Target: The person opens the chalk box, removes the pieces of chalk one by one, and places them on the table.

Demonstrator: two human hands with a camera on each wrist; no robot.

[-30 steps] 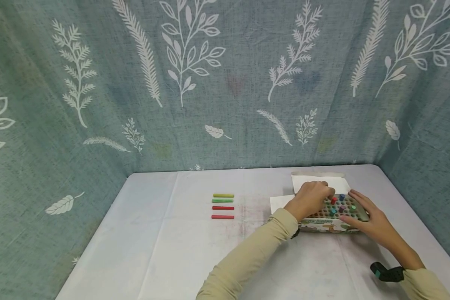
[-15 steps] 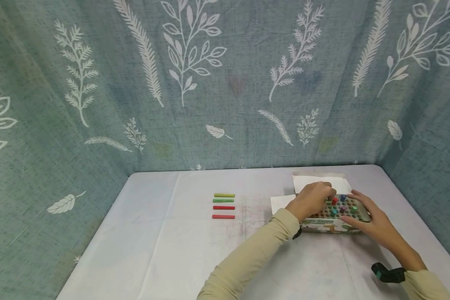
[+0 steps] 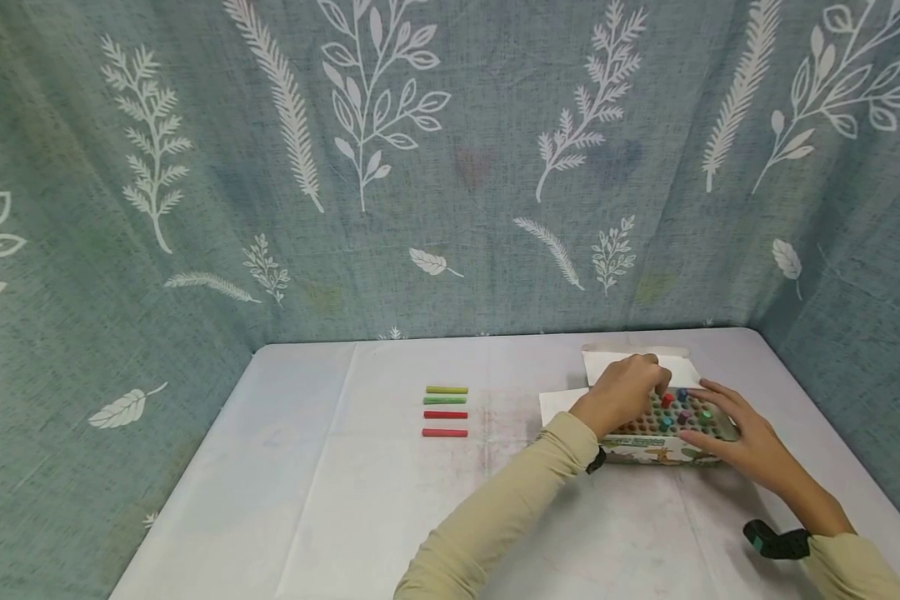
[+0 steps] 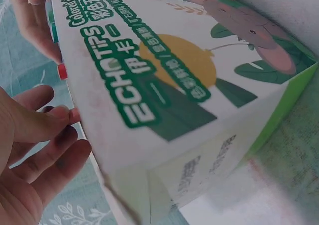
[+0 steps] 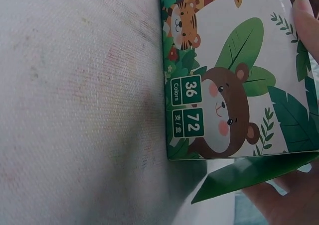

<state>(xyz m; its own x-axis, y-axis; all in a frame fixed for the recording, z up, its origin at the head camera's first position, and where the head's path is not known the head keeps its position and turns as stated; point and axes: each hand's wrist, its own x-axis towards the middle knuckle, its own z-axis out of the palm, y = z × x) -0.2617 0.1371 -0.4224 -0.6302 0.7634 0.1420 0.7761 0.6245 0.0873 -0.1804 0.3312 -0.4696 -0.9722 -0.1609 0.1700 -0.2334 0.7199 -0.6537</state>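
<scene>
A box of coloured chalk (image 3: 648, 451) lies at the right of the table with its lid open, showing a grid of holes. My left hand (image 3: 621, 392) reaches over its top. In the left wrist view, thumb and fingertips pinch a pinkish-red chalk stick (image 4: 74, 116) at the box's edge, its lower part hidden inside. A second red chalk (image 4: 62, 71) sticks up close by. My right hand (image 3: 757, 442) grips the box's right end, thumb on the front edge and fingers at the back. Blue chalk (image 3: 682, 395) and green chalk (image 3: 707, 416) stand in holes between.
To the left of the box lie a yellow-green chalk (image 3: 447, 390), a green chalk (image 3: 445, 401) and two red chalks (image 3: 445, 432) in a spaced column. White lid flaps (image 3: 562, 406) spread behind and left of the box. A patterned curtain (image 3: 435, 167) encloses the table.
My left hand has risen slightly over the box, still pinching at the holes. The right fingers have shifted a little along the back edge. The chalks on the table have stayed in place.
</scene>
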